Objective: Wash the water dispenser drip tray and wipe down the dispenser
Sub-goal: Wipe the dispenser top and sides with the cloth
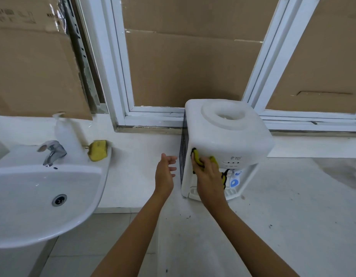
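A white tabletop water dispenser (229, 140) stands on the counter below the window, its bottle well open on top. My right hand (208, 176) presses a yellow cloth with a black edge (197, 157) flat against the dispenser's front left face. The white drip tray (230, 191) sits in its slot under the blue tap (234, 181), partly hidden by my right wrist. My left hand (165, 174) hovers just left of the dispenser's dark vented side, fingers spread, holding nothing.
A white sink (43, 196) with a chrome faucet (52, 151) is at the left. On its rim rest a yellow sponge (98, 149) and a clear soap bottle (66, 132). Cardboard covers the window panes (185, 62). The white counter (293, 206) runs to the right.
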Available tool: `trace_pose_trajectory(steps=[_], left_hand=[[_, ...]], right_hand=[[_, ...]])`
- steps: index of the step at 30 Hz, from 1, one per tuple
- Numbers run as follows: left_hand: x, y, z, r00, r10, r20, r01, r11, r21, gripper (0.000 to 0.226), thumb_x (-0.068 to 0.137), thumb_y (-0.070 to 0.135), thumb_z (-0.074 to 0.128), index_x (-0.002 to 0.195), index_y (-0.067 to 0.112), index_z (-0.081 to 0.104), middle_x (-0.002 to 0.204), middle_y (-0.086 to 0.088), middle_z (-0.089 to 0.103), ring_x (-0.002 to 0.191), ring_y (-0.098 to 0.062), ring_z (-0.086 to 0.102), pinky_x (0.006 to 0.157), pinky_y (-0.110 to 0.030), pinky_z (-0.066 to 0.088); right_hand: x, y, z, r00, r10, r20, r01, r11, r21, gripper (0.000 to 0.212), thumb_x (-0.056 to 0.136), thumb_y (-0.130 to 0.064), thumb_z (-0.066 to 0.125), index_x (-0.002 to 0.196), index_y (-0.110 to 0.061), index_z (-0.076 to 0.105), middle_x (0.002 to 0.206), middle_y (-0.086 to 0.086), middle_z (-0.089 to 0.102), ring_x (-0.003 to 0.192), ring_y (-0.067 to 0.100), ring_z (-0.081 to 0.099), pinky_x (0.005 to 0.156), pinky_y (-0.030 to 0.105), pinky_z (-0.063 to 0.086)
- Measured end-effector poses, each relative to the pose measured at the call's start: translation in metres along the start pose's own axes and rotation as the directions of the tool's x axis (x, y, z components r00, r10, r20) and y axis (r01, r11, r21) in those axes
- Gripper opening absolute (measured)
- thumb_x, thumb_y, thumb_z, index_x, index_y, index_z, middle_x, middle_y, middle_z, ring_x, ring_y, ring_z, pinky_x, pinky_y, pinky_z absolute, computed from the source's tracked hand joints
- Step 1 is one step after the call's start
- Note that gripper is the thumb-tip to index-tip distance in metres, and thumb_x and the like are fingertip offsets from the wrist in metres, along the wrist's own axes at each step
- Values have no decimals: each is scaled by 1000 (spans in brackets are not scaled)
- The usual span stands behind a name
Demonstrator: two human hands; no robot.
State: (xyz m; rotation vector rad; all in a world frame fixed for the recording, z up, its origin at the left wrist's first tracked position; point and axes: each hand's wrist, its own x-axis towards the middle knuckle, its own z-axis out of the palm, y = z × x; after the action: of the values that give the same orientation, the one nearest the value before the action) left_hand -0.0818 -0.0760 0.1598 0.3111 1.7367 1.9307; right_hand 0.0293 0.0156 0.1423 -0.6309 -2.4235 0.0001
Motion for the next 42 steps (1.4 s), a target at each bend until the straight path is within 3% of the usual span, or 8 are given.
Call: trace_pose_trajectory(steps=[7, 12, 16, 21, 26, 29, 33, 42], left_hand=[[-4, 3, -12, 999, 26, -27, -26, 1000, 2, 54, 104, 42, 18, 107, 13, 63, 116, -11, 58, 100, -25, 54, 72, -27, 44], [-7, 4, -23, 999, -30, -33, 30, 999, -26, 56, 103, 43, 20, 110, 6, 61, 109, -10, 59, 96, -24, 53, 70, -27, 44], [-11, -7, -16, 974, -208, 89, 192, 969, 157, 57, 103, 46, 22, 110, 5, 60, 102, -10, 57, 86, -21, 52, 66, -26, 43], [-31, -22, 15, 884, -419, 207, 340, 881, 329, 59, 100, 50, 31, 126, 2, 53, 109, -13, 54, 89, -22, 53, 75, -30, 46], [-49, -35, 51, 737, -449, 506, 277, 883, 380, 66, 86, 68, 46, 123, 14, 60, 124, -7, 63, 114, -22, 59, 98, -37, 46], [-56, -40, 77, 617, -431, 658, 326, 902, 284, 52, 84, 55, 59, 117, 16, 64, 122, -9, 66, 114, -26, 62, 100, -42, 48], [-62, -51, 110, 547, -421, 724, 236, 907, 349, 45, 82, 41, 59, 122, 21, 63, 124, -8, 66, 115, -24, 62, 103, -40, 46], [-71, -77, 186, 633, -404, 660, 146, 900, 411, 25, 85, 43, 67, 100, 22, 67, 116, 3, 63, 113, -17, 54, 89, -35, 47]], right_hand=[[-8, -6, 39, 926, -42, 376, 130, 969, -212, 82, 50, -2, 81, 130, -12, 62, 98, 6, 62, 87, 25, 61, 65, 33, 52], [-25, -6, 44, 854, -72, 516, 170, 975, -146, 44, 68, -8, 76, 110, -20, 73, 95, 1, 61, 86, 21, 59, 65, 28, 47], [-40, 14, 21, 730, -19, 683, -178, 960, 218, 44, 96, -7, 47, 134, -26, 58, 106, 5, 49, 100, 23, 51, 80, 21, 38], [-60, 39, -38, 684, 159, 711, -685, 474, 553, 31, 102, -15, 46, 118, -28, 69, 113, -8, 66, 106, 10, 62, 87, 12, 45], [-78, 68, -77, 624, 202, 755, -765, -42, 643, 33, 102, -26, 46, 130, -27, 63, 128, 5, 66, 118, 26, 62, 102, 43, 48], [-89, 87, -87, 591, 233, 772, -711, -300, 635, 38, 103, -27, 42, 138, -22, 54, 135, 16, 59, 125, 37, 55, 107, 53, 41], [-100, 113, -105, 563, 290, 774, -652, -419, 631, 40, 102, -30, 41, 139, -23, 54, 139, 16, 56, 130, 38, 50, 111, 53, 36], [-116, 195, -128, 428, 352, 832, -669, -496, 554, 41, 104, -31, 36, 141, -20, 51, 138, 14, 57, 127, 36, 54, 106, 50, 44]])
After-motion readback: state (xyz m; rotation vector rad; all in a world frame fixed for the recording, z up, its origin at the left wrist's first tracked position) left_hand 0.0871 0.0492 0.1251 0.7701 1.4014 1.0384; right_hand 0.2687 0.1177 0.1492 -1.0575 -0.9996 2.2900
